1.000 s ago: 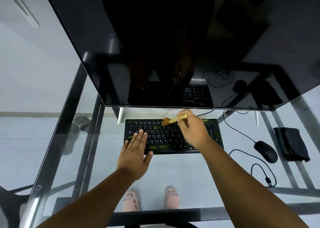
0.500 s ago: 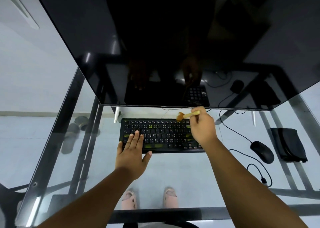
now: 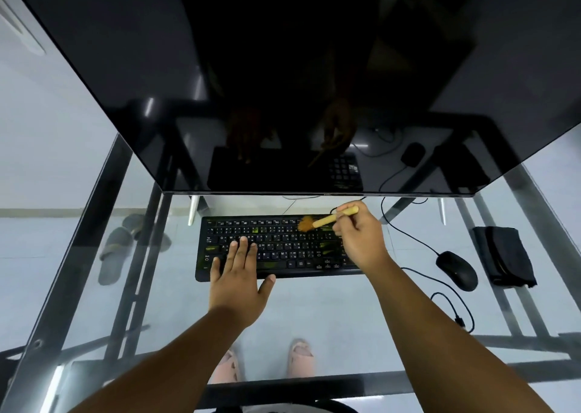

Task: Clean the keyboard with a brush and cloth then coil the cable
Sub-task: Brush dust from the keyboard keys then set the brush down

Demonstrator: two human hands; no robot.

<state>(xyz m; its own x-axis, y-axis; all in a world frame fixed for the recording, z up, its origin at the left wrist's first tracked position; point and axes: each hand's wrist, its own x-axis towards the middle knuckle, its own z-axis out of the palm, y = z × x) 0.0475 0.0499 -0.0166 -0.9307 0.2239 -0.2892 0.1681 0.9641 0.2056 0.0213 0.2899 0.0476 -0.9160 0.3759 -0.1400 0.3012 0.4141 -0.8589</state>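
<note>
A black keyboard [image 3: 283, 246] lies on the glass desk below the monitor. My left hand [image 3: 240, 282] rests flat on the keyboard's left half with straight fingers. My right hand [image 3: 361, 238] grips a small wooden brush [image 3: 327, 220] by its handle; the brown bristles touch the upper right rows of keys. A folded dark cloth [image 3: 503, 255] lies at the far right of the desk. A black cable [image 3: 408, 233] runs from behind the keyboard across the glass, ending in a plug [image 3: 459, 321].
A large dark monitor [image 3: 283, 82] overhangs the back of the desk. A black mouse [image 3: 456, 269] sits between keyboard and cloth. The glass desk [image 3: 330, 312] has metal frame bars [image 3: 518, 305]. Slippers [image 3: 114, 252] lie on the floor beneath, left.
The brush moved right along the top rows, then came down a little onto the keys. My left hand stayed pressed on the keyboard's left side.
</note>
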